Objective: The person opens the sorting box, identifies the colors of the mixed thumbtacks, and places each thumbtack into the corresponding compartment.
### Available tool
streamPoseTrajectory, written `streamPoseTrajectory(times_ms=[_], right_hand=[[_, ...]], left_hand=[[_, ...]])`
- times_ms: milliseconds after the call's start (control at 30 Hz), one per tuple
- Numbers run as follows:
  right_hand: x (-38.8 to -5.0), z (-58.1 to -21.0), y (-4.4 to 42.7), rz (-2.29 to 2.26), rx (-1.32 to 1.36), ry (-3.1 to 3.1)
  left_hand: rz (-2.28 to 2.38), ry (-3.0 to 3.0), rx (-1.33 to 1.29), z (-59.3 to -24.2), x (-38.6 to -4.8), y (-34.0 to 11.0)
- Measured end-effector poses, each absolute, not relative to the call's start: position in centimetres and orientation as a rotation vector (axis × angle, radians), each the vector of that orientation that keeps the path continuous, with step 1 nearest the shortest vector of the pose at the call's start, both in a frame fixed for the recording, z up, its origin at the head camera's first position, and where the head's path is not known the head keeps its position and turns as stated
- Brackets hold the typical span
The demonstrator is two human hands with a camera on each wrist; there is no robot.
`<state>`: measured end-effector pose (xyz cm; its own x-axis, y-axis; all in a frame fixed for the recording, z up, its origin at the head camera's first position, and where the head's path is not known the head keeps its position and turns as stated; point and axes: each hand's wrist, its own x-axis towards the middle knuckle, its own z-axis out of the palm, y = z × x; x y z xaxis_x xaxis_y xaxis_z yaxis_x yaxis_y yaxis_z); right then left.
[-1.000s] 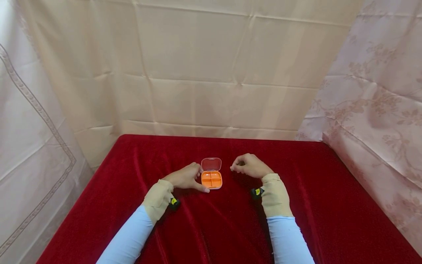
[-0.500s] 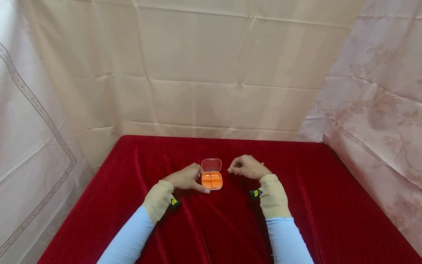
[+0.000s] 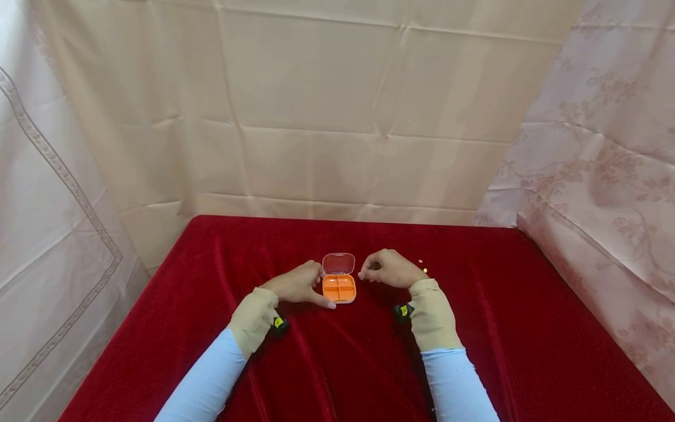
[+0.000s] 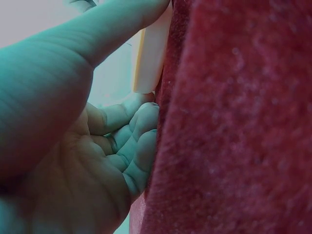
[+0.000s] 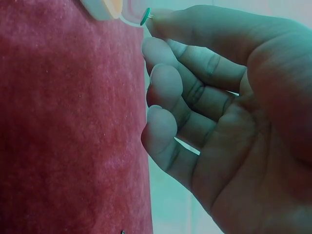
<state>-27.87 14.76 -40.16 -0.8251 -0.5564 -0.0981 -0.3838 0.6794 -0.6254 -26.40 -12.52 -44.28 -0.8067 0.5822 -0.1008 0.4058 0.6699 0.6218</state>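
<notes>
Low and left of centre in the head view, the left hand (image 3: 295, 285) holds the orange box (image 3: 331, 291), its thumb along the near edge and a finger at the far left corner. The box sits just below the middle of the frame on the red cloth (image 3: 337, 369), its clear lid (image 3: 338, 264) open away from the person. It looks like light, stiff plastic, apt to slide if nudged; the side walls seem the best grip, the lid the weakest part. Further right, the right hand (image 3: 394, 269) pinches a green tack (image 5: 146, 16) between thumb and finger, near the box. The tack looks tiny, hard and sharp, best held by its head; the fingertips hide part of its pin. Beyond that wrist lie a pink speck (image 3: 420, 261) and a yellow speck (image 3: 425, 270), too small to identify. The left wrist view cuts off the thumb tip and much of the box.
</notes>
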Motion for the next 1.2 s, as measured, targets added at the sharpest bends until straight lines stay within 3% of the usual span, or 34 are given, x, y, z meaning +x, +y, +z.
streamPoseTrajectory(times_ms=[1200], right_hand=[[-27.6, -39.9, 13.3, -0.831, -0.814, 2.616]], left_hand=[[0.893, 2.593, 0.812, -44.0, -26.2, -12.6]])
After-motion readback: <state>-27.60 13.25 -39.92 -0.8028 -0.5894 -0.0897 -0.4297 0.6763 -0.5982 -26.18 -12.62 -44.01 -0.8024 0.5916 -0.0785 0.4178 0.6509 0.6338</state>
